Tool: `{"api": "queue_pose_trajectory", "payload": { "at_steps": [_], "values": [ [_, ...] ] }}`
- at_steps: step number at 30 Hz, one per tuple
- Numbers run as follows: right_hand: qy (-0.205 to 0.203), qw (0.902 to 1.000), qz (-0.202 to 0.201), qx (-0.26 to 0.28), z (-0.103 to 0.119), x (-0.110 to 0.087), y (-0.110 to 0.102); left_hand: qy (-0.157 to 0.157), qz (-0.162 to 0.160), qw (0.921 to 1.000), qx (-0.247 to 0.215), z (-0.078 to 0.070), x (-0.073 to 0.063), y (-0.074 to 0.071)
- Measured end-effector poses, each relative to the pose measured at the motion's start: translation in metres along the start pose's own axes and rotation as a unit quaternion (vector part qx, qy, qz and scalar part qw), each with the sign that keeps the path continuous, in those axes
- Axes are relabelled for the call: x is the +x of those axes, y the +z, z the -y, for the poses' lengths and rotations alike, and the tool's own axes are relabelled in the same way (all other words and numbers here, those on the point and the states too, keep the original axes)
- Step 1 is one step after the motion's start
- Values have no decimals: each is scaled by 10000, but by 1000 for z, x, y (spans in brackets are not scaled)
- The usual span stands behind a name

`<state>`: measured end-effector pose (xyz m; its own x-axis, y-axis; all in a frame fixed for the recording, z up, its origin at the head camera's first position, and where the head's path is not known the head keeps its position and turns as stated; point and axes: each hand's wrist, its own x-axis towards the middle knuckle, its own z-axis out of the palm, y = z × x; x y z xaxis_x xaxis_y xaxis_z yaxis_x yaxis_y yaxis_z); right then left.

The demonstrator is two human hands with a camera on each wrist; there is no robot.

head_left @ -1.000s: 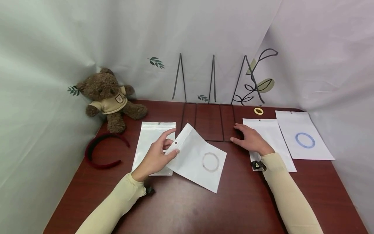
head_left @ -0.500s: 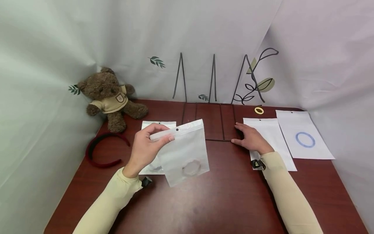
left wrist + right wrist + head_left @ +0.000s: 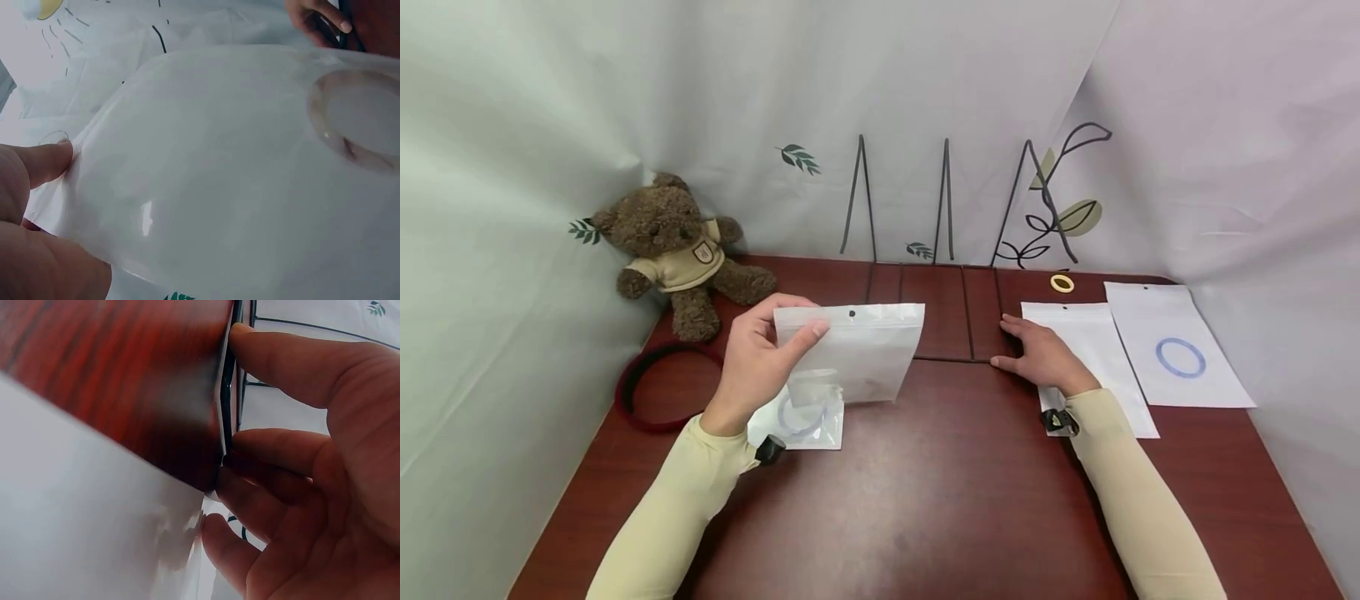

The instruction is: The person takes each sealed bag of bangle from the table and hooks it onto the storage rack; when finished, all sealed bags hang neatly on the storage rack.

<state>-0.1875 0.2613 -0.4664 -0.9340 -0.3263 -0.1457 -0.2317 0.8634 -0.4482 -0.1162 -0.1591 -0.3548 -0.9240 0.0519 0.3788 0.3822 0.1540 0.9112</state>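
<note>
In the head view my left hand (image 3: 758, 360) pinches the top edge of a white zip bag (image 3: 857, 350) between thumb and fingers, near its hang hole. The bag is off the table and tilted. A pale brownish bangle (image 3: 334, 134) shows through its clear side in the left wrist view. Below it lies another zip bag (image 3: 831, 433) with a bluish bangle (image 3: 800, 419) inside, partly covered. My right hand (image 3: 1043, 357) holds the front right corner of a black wire rack (image 3: 967, 312). In the right wrist view its thumb and fingertips touch the black bar (image 3: 226, 403).
To the right lie a white bag (image 3: 1097, 358) and another bag with a blue bangle (image 3: 1180, 357). A yellow ring (image 3: 1062, 284) sits behind them. A teddy bear (image 3: 677, 246) and a dark red headband (image 3: 628, 392) are at left. Curtains (image 3: 925, 75) surround the table (image 3: 910, 517).
My left hand has lifted the zip bag and turned it from lying flat to standing tilted, uncovering part of the bag below. The right hand stays at the rack's corner.
</note>
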Motion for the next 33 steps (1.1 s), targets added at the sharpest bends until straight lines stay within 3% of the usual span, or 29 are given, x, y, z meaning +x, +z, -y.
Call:
{"api": "queue_pose_trajectory", "payload": {
  "at_steps": [9,20,27,33],
  "values": [
    [73,10000,4,-8,1,2,-3,320,-406,9986,-83,4,27,1],
    [312,9994,138,-93,4,9,-5,569,-636,9931,-809,5,58,0],
    [413,9986,213,-247,9,9,-7,603,-661,9926,-816,6,69,4],
    [443,9985,258,-217,9,6,-6,618,-731,9920,-826,4,70,6]
  ]
}}
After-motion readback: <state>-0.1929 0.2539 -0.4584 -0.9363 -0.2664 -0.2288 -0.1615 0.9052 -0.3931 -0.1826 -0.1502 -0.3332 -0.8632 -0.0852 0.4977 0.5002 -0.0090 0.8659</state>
